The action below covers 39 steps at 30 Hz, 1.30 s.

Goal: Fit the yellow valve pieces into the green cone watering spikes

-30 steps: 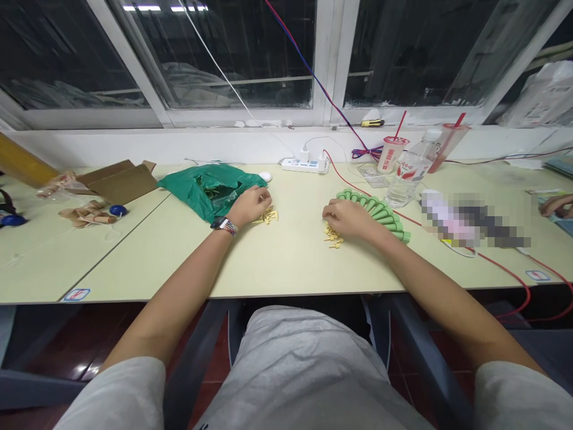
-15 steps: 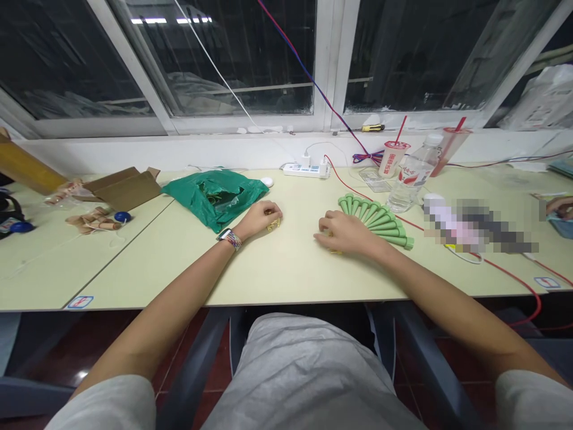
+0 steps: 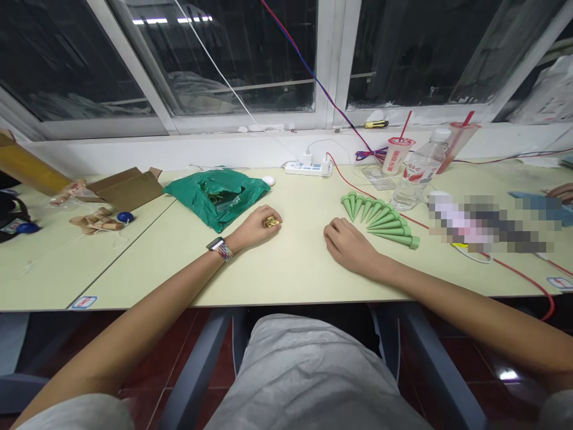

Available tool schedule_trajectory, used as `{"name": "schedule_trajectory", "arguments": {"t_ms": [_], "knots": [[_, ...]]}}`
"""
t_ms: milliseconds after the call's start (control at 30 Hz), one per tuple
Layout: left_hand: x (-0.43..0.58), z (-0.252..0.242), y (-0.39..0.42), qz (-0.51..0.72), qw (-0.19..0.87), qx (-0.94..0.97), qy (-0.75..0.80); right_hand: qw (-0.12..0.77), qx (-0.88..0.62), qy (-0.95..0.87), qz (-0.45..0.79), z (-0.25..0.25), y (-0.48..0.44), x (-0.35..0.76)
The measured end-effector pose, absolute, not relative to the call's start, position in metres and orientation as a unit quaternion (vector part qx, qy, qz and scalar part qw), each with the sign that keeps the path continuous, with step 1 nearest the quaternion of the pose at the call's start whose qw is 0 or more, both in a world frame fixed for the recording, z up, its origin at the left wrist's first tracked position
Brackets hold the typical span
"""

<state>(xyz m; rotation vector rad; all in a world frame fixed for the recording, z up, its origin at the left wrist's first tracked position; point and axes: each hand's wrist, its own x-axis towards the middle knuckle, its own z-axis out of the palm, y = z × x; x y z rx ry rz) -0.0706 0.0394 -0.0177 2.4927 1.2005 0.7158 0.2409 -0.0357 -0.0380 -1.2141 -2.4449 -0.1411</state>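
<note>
My left hand [image 3: 260,226] rests on the table with its fingers curled around a small yellow bundle [image 3: 270,222], which shows between thumb and fingers; I cannot tell what it is made of. A watch and a woven bracelet are on that wrist. My right hand [image 3: 348,243] lies palm down, fingers bent and closed, and whatever may be under them is hidden. Just beyond it, several green plastic spikes [image 3: 381,218] with wide caps lie in a fan, tips pointing inward. Near my left hand is a crumpled green plastic bag [image 3: 219,194] with an opening on top.
A power strip [image 3: 308,169] sits by the wall, with a red cable running right. Behind the spikes stand a water bottle [image 3: 416,173] and drink cups [image 3: 396,156]. At left are a cardboard box [image 3: 128,190] and wooden pieces [image 3: 96,222]. Another person's hand [image 3: 561,192] shows far right.
My right hand has drawn slightly toward me and right, and the yellow bit seen under it no longer shows. My left hand has rolled, exposing more of the yellow bundle.
</note>
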Motion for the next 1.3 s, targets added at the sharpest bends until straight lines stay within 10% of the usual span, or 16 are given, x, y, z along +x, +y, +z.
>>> {"name": "schedule_trajectory", "arguments": {"t_ms": [1133,1300], "knots": [[-0.087,-0.006,-0.036,0.224,0.005,0.907,0.358,0.328,-0.392,-0.859,0.031,-0.039,-0.053,0.276],[-0.065,0.008,-0.108,0.239,0.309,0.878,0.278,0.374,-0.349,-0.859,0.025,-0.035,-0.067,0.267]]}}
